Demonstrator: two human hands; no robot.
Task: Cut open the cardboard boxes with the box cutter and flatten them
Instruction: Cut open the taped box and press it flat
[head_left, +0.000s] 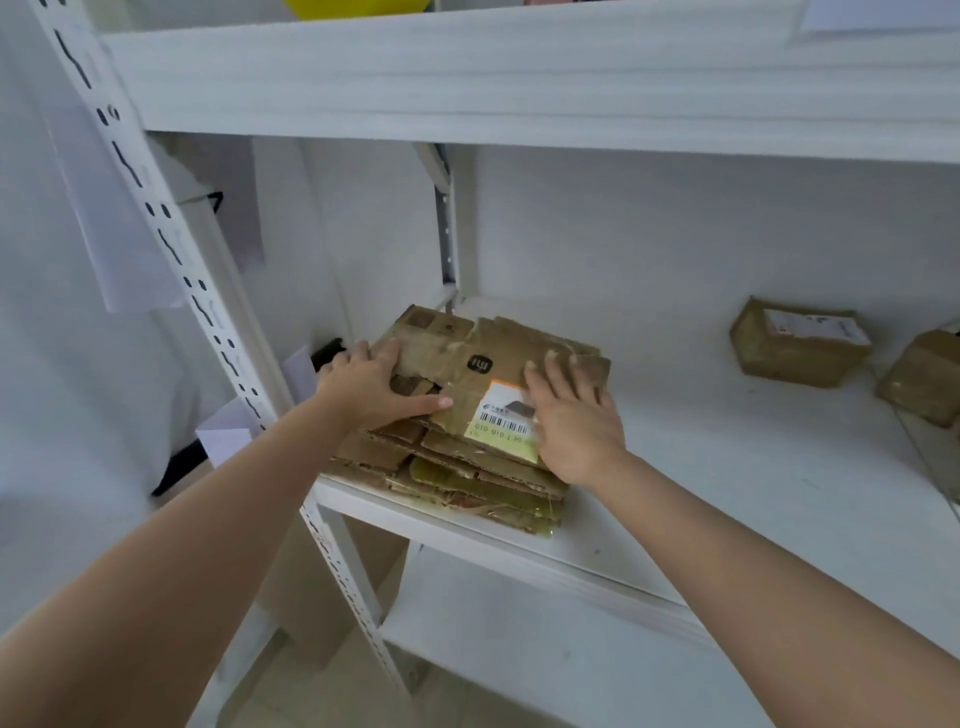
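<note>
White metal shelving (519, 525) against a pale wall, slotted upright post (156, 208) at the left. Near the shelf's left end, a stack of flattened cardboard boxes (467, 467), topmost sheet bearing a barcode label (506, 421). Left hand (371, 387) laid on the stack's left edge, grip loose, fingers spread flat, thumb stretched along the top sheet. Right hand (574, 415) pressed flat on the stack's right side beside the label, grip wide, holding nothing. Farther right on the same shelf, well apart, two uncut boxes (800, 343) near each other, one partly out of view. No box cutter visible.
</note>
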